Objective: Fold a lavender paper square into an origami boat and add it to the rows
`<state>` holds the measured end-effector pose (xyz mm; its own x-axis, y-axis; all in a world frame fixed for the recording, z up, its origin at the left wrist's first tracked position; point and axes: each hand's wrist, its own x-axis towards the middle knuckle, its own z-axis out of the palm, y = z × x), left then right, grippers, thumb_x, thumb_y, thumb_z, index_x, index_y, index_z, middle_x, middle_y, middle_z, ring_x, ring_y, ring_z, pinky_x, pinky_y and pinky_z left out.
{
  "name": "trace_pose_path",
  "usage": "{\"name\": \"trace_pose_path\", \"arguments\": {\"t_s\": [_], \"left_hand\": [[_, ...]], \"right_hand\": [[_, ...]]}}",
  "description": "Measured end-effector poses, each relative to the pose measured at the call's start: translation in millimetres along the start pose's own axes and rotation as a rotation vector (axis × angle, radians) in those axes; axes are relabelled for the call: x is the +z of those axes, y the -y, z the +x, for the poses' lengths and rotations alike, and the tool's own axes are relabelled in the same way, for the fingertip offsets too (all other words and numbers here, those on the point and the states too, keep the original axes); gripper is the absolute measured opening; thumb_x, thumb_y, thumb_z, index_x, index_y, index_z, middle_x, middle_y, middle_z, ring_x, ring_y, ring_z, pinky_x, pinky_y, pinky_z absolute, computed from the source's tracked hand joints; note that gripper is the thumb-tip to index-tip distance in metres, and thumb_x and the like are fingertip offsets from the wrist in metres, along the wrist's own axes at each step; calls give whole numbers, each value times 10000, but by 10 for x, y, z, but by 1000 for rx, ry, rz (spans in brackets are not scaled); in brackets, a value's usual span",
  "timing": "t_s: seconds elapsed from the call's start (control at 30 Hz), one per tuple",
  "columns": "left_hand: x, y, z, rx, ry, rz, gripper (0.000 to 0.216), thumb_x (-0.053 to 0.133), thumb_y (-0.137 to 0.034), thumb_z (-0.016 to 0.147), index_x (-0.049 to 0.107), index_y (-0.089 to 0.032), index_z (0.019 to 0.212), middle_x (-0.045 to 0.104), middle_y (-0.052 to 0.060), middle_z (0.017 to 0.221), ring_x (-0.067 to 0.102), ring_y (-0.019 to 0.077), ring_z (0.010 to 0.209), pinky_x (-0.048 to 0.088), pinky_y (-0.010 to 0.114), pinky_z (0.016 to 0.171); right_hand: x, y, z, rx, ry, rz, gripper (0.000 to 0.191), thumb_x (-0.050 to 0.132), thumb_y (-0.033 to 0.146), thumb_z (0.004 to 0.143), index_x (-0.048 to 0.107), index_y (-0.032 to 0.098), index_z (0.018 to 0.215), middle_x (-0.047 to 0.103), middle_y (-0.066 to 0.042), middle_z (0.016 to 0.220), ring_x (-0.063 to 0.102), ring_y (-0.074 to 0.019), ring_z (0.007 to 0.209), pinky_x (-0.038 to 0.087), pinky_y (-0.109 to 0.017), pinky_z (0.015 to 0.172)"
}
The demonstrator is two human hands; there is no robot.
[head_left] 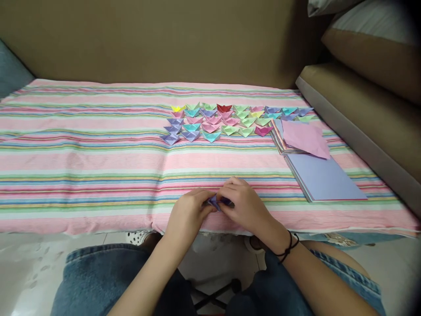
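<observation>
Between my two hands is a small folded piece of purple paper (214, 202), mostly covered by the fingers. My left hand (192, 208) pinches its left side with thumb and fingertips. On its other side my right hand (241, 202) grips the paper, fingers bent over it; a dark cord circles that wrist. Both hands are just above the front edge of the striped cloth (82, 162). Farther back, several folded paper boats (210, 127) in purple, green, pink, blue, yellow and red stand in rows.
Right of the boats lies a stack of purple paper sheets (329, 177). A pink sheet (305, 138) tops another stack that overlaps it. A brown cushioned backrest (164, 41) rises behind the cloth, and a cushioned armrest (362, 127) with pillows borders the right.
</observation>
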<state>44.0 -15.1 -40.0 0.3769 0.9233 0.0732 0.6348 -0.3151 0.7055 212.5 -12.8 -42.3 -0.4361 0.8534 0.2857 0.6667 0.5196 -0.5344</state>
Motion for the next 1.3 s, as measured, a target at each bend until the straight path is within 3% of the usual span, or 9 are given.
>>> {"name": "trace_pose_path", "arguments": {"t_s": [0.1,0.2,0.3,0.43,0.6,0.87,1.1,1.3], "left_hand": [[-62,23,12,-79,-50,-118,432,733,-168,658,639,-215,1076,700,54,975,647,226,857,515,354,765],[-120,24,34,-200,-69,-412,456,751,-262,642,625,-191,1074,686,80,1039,650,236,910,533,367,774],[-111,-10,51,-258,-12,-784,479,733,-271,669,591,-173,1116,670,98,1099,634,240,1007,518,372,849],[-4,-61,63,-263,2,-1078,479,756,-235,653,589,-139,1093,680,109,1080,615,237,1054,470,369,936],[65,-77,69,-292,-38,-1116,466,787,-265,623,621,-122,1035,704,106,994,639,234,989,478,352,901],[18,-65,57,-292,-63,-1094,408,794,-258,615,642,-131,972,717,84,944,656,214,943,480,337,900],[20,-59,59,-286,-62,-1081,384,814,-244,580,663,-142,918,729,72,903,676,200,877,487,346,903],[39,0,72,-285,-39,-1078,376,799,-248,611,656,-148,943,725,76,937,666,204,934,485,330,912]], "right_hand": [[-16,2,27,111,-88,140,146,596,74,708,656,202,670,638,-40,695,569,-207,776,458,-343,701],[-40,-29,54,347,-195,515,25,657,169,687,663,193,681,676,-41,715,626,-194,724,500,-322,661],[-44,-58,79,512,-208,836,163,727,282,636,655,176,736,682,-31,658,640,-178,633,513,-307,610],[-19,-14,110,572,-196,968,247,786,337,556,653,174,687,663,-14,610,628,-158,597,513,-287,588],[2,31,136,607,-198,1001,261,809,347,503,685,169,648,691,-28,629,643,-165,618,519,-295,618],[-92,-49,135,483,-136,939,275,697,407,684,732,164,807,743,-78,879,680,-215,822,524,-328,734],[-16,-82,120,387,-124,859,189,712,345,661,735,177,746,749,-75,813,694,-228,761,543,-340,686],[20,-89,153,366,-149,871,128,716,282,631,734,179,706,749,-68,784,697,-224,724,547,-330,662]]}}
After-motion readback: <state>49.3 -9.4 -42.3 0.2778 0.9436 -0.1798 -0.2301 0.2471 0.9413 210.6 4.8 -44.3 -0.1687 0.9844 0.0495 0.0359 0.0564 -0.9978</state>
